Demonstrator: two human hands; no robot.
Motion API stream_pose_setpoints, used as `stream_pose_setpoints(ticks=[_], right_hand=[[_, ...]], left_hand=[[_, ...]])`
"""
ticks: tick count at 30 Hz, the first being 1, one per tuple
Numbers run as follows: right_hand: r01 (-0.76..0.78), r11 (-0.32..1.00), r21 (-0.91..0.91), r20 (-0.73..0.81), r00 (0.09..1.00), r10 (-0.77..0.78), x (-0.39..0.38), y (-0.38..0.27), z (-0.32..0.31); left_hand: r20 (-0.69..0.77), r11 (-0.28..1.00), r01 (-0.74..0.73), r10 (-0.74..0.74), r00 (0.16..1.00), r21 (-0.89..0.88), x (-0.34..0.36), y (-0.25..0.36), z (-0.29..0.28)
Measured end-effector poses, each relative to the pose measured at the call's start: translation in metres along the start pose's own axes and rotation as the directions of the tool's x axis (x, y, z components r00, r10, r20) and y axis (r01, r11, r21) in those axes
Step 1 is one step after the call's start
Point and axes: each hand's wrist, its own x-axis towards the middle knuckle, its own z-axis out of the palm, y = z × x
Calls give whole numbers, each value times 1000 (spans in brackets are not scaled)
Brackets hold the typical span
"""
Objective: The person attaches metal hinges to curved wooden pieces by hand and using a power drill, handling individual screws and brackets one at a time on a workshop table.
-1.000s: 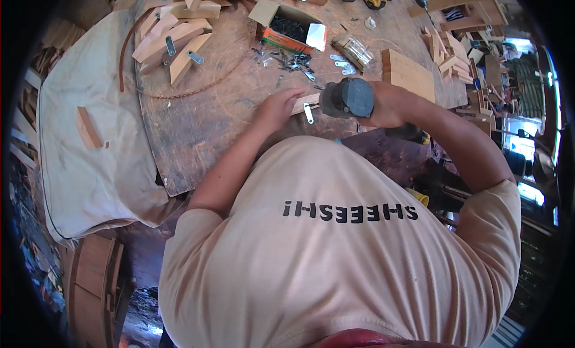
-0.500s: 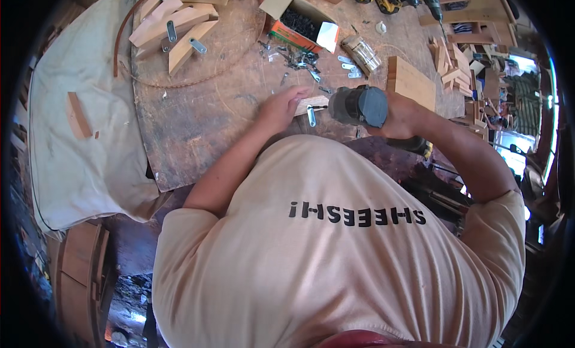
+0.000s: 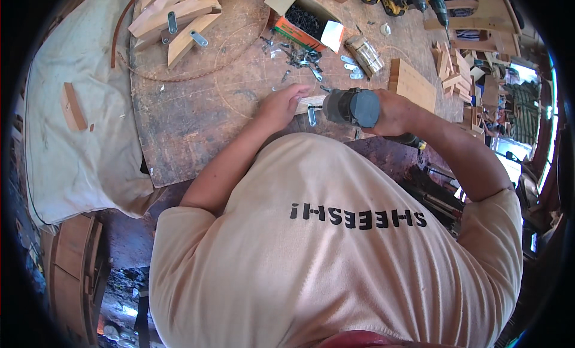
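Observation:
My left hand (image 3: 280,108) is closed round a small wooden block (image 3: 306,102) near the table's front edge. Against that block sits a small metal bracket (image 3: 311,116) with a rounded end. My right hand (image 3: 395,113) grips a dark cordless drill (image 3: 354,107) lying on its side, its nose pointing left. The drill's bit meets the bracket at the block; the screw, if there is one, is too small to make out. Part of the drill's handle is hidden behind my right hand and forearm.
An open box of dark screws (image 3: 304,22) stands at the back, with loose screws and metal brackets (image 3: 352,67) before it. Wooden pieces with brackets (image 3: 185,34) lie back left. A wooden board (image 3: 413,84) is right; more drills (image 3: 437,7) stand far right. Cloth (image 3: 66,162) covers the left.
The drill has shifted slightly left, its nose closer to the bracket and block. Its handle has swung a little. My left hand stays on the block; the whole view has shifted slightly.

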Motion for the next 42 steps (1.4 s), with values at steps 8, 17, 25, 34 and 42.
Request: stream_pose_setpoints(ticks=[8,17,25,34,42], right_hand=[[3,1000,-1,1,1000,-3,2,4,3],[15,999,-45,-30,999,-16,2,-2,1],[10,997,-70,-47,999,-13,6,0,-3],[146,988,38,-236,963,-133,14,44,46],[-74,994,78,-83,993,81,5,1,14]], left_hand=[[14,1000,12,-12,1000,24,1,1,1],[24,999,2,-1,1000,-46,1,-1,1],[17,1000,5,-5,1000,-26,4,-8,3],[0,995,-25,25,1000,97,-3,-14,10],[76,976,40,-58,995,214,8,2,-4]])
